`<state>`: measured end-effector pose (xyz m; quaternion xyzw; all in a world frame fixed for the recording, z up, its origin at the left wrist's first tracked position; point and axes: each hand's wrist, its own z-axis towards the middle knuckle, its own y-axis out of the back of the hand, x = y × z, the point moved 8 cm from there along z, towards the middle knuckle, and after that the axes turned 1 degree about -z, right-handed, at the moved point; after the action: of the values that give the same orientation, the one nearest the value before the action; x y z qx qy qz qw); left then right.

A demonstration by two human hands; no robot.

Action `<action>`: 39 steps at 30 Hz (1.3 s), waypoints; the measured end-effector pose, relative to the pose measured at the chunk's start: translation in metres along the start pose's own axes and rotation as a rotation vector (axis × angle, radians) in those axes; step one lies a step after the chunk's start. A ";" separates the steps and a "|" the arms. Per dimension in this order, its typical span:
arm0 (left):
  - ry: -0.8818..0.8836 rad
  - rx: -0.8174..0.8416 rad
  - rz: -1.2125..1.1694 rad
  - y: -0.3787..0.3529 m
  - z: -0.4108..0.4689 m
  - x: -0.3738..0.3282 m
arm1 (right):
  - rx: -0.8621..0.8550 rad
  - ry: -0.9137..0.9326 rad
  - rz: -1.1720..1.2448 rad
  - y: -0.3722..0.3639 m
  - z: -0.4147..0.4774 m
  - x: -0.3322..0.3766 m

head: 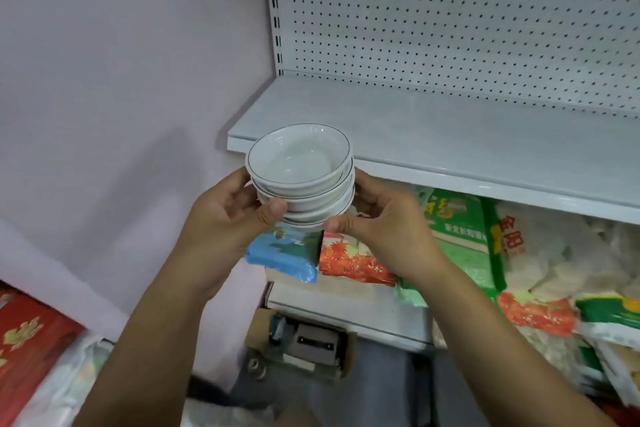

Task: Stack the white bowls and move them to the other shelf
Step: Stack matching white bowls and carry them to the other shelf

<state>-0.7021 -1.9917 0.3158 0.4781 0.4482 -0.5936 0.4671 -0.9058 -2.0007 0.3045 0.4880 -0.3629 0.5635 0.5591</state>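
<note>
A stack of several shallow white bowls [300, 170] with thin dark rim lines hangs in the air in front of the left corner of a white shelf board [433, 135]. My left hand [228, 215] grips the stack's left side, thumb across the lower bowls. My right hand [377, 218] grips the right side, fingers curled round the bottom bowls. The stack leans slightly and its top bowl holds nothing. The stack's underside is hidden by my fingers.
A white pegboard back panel [450, 17] rises behind the shelf. Beneath it, a lower shelf holds blue [280, 253], orange [349, 260] and green [464, 236] packets. A cardboard box [304, 343] sits on the floor. A red box [31, 347] lies at lower left, by the pale wall.
</note>
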 end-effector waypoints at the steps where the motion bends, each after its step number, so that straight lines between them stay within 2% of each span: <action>1: -0.004 -0.016 0.003 0.001 0.010 -0.001 | 0.006 0.002 -0.009 0.003 0.012 -0.001; 9: -0.009 -0.001 0.037 0.013 0.109 0.011 | -0.010 -0.005 -0.083 0.025 0.110 -0.025; 14: 0.026 0.075 0.045 0.024 0.178 0.025 | -0.069 -0.017 -0.169 0.032 0.165 -0.048; 22: 0.147 0.230 0.140 0.055 0.269 0.068 | -0.145 -0.146 -0.236 0.029 0.231 -0.106; 29: 0.175 0.286 0.177 0.072 0.311 0.083 | -0.203 -0.181 -0.334 0.019 0.265 -0.130; 39: 0.165 0.273 0.183 0.096 0.339 0.100 | -0.176 -0.169 -0.233 -0.001 0.295 -0.147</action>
<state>-0.6694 -2.3520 0.2573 0.6228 0.3548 -0.5629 0.4116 -0.8774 -2.3224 0.2402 0.5217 -0.3976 0.4178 0.6285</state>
